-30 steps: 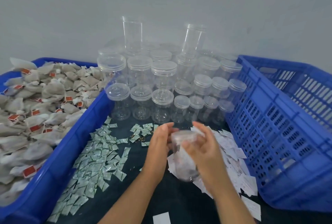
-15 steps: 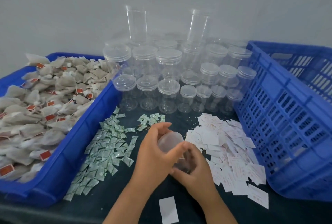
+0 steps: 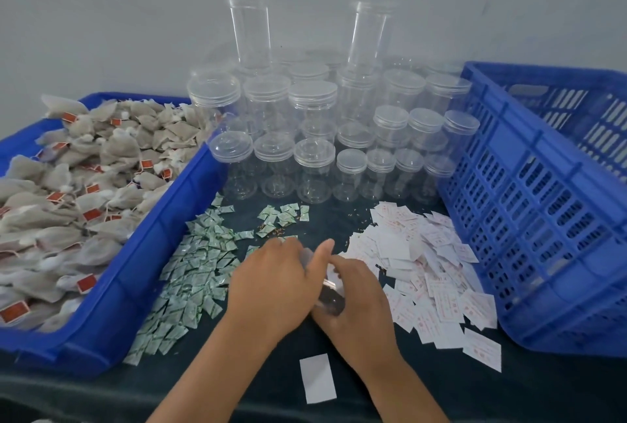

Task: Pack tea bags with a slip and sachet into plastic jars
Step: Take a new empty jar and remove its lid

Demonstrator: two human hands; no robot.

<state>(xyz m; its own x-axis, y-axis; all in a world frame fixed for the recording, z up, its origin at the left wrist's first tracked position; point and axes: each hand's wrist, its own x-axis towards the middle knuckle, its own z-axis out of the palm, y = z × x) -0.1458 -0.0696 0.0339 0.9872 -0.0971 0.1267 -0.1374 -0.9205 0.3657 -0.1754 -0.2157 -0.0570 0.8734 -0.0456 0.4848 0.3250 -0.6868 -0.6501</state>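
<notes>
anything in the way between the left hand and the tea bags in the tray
Only the tray's near wall, which rises between the left hand and the tea bags; the hand would need to go over it. Green sachets lie flat on the table below. That hand and the right hand hold a jar.

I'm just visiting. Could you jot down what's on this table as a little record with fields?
Hands: left hand and right hand both grip one clear jar, tilted between them
Left: blue tray heaped with tea bags
Centre: green sachets, white slips
Back: stacked empty jars
Right: blue crate
</notes>
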